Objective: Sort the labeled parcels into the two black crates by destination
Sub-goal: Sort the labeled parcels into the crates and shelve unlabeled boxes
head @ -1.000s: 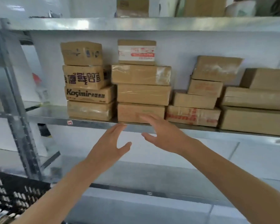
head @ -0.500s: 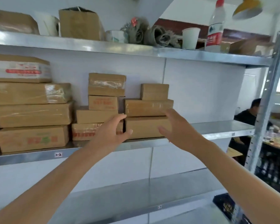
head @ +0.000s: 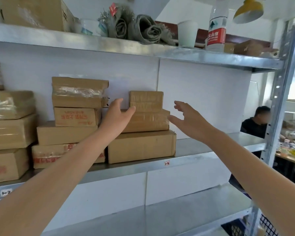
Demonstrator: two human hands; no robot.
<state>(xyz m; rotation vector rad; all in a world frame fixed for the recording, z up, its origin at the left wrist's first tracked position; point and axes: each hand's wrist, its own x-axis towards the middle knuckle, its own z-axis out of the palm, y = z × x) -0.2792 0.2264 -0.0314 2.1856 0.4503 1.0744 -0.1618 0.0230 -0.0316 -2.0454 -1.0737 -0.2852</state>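
Brown cardboard parcels stand in stacks on the middle metal shelf (head: 203,150). The right-hand stack has a small top parcel (head: 146,99) on a middle parcel (head: 150,121) on a large bottom parcel (head: 141,146). My left hand (head: 117,114) is open at the left side of that stack, its thumb touching the small top parcel's lower left corner. My right hand (head: 189,120) is open with spread fingers just right of the stack, holding nothing. A black crate (head: 255,227) shows partly at the bottom right.
More parcel stacks (head: 75,116) fill the shelf to the left. The top shelf carries a box, rolled grey cloth (head: 140,29), a white cup (head: 187,34) and a water bottle (head: 216,26). A metal upright (head: 279,99) stands at the right; a person sits behind it.
The view has swung right along the shelf. Both hands have risen from the bottom parcel's level to either side of the right stack's upper parcels.
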